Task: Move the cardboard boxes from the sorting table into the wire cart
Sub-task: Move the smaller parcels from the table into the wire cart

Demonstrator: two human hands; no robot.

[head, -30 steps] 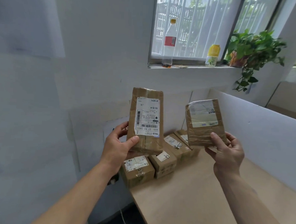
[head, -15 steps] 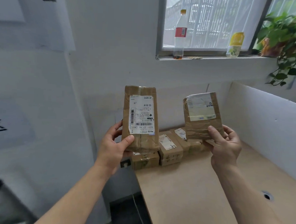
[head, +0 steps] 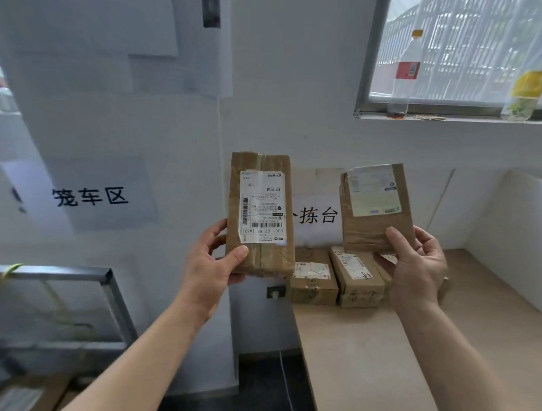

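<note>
My left hand [head: 211,263] grips a tall, narrow cardboard box [head: 261,214] with a white shipping label, held upright left of the table's edge. My right hand [head: 417,269] holds a shorter, squarer cardboard box [head: 376,211] with a pale label, upright above the table's back corner. Two more taped boxes lie on the sorting table [head: 412,354] against the wall: one [head: 314,278] on the left, one [head: 358,279] beside it. The wire cart's grey metal frame [head: 108,294] shows at lower left, below and left of my left hand.
White partition walls [head: 519,237] enclose the table at back and right. Paper signs hang on the wall. A window sill [head: 456,119] above holds a clear bottle [head: 403,74] and a yellow-capped jar [head: 525,96]. A white cable [head: 286,391] hangs beside the table's left edge over dark floor.
My view has swung left, bringing the cart frame and wall sign into sight while the plant left the frame. Both hands keep hold of their boxes and travel left with them.
</note>
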